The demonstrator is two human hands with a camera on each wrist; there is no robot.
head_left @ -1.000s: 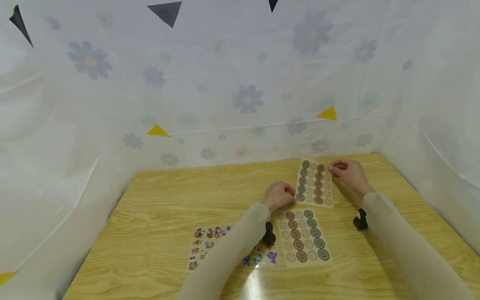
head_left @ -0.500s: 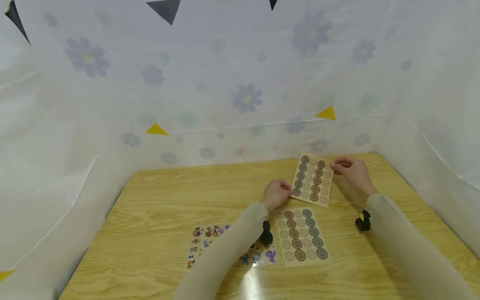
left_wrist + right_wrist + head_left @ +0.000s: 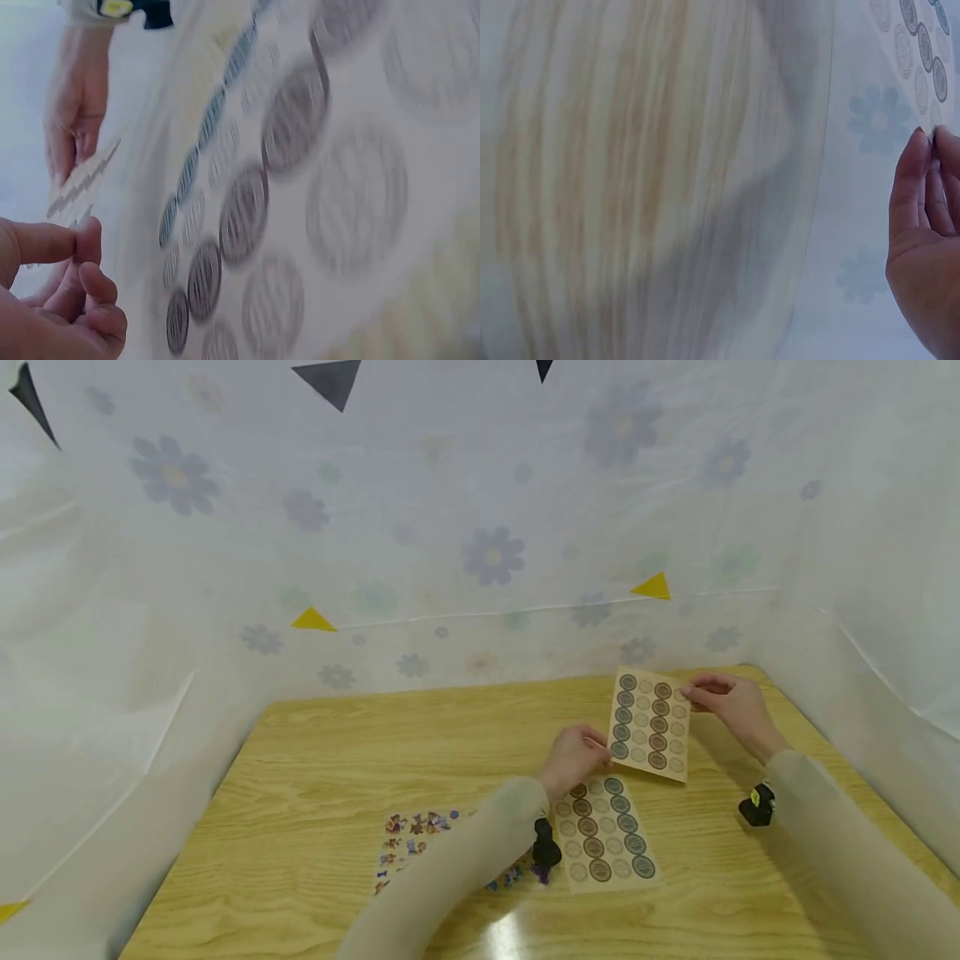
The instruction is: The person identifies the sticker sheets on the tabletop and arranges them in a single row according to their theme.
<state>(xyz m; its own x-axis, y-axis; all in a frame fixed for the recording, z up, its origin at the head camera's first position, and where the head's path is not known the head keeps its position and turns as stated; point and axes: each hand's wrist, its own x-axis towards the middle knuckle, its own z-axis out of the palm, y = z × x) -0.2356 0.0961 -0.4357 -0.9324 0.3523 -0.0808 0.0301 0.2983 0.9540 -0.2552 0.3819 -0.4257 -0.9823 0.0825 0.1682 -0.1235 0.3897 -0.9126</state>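
Sticker sheet [image 3: 649, 724] pinched between both hands' fingers [image 3: 696, 692]

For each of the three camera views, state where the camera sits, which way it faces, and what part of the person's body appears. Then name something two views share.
Head: worn on the head, facing forward and down at the wooden table; both sleeved arms, left hand and right hand show.
Left wrist: faces the blurred round-sticker sheet; left fingers show, right hand beyond.
Right wrist: faces blurred table and floral curtain; right fingers show.
Shared: the lifted sticker sheet shows in head and left wrist views.
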